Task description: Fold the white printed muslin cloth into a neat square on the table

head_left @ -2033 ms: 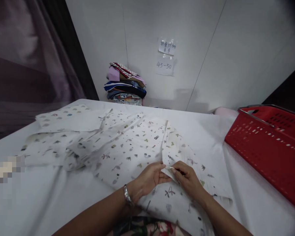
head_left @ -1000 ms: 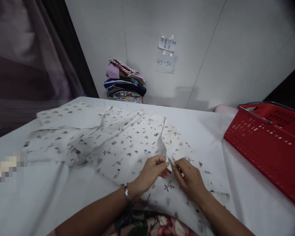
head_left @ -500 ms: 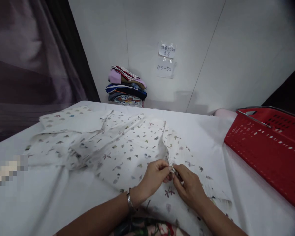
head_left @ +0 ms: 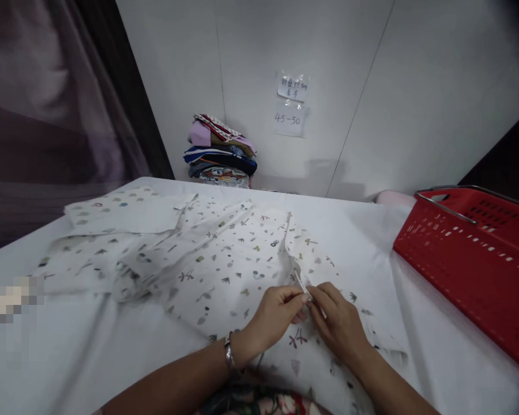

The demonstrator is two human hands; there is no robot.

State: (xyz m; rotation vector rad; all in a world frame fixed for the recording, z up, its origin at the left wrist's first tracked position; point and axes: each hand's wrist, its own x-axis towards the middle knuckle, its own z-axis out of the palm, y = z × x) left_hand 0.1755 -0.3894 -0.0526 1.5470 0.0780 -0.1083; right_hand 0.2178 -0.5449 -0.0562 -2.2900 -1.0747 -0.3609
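Note:
A white printed cloth (head_left: 237,259) with small leaf and animal-like motifs lies spread and wrinkled before me, its near part hanging toward my lap. My left hand (head_left: 274,317), with a silver bangle on the wrist, pinches the edge of an open seam in it between thumb and fingers. Right beside it, my right hand (head_left: 339,323) is closed on the same edge, fingertips nearly touching the left ones. Whatever lies between the fingertips is mostly hidden. At the far left, a folded white cloth (head_left: 125,216) with rows of small arches overlaps the printed one.
A white-covered table (head_left: 350,230) bears the cloth. On the right stands a red perforated plastic basket (head_left: 467,265) with a metal handle. Folded fabrics (head_left: 220,155) are stacked beyond the far edge, by a wall with paper notes (head_left: 290,118). A curtain (head_left: 47,127) hangs at left.
My hands have shifted very slightly right along the seam edge, and the right fingers have moved a little. A bit more of the pale edge shows above the fingertips.

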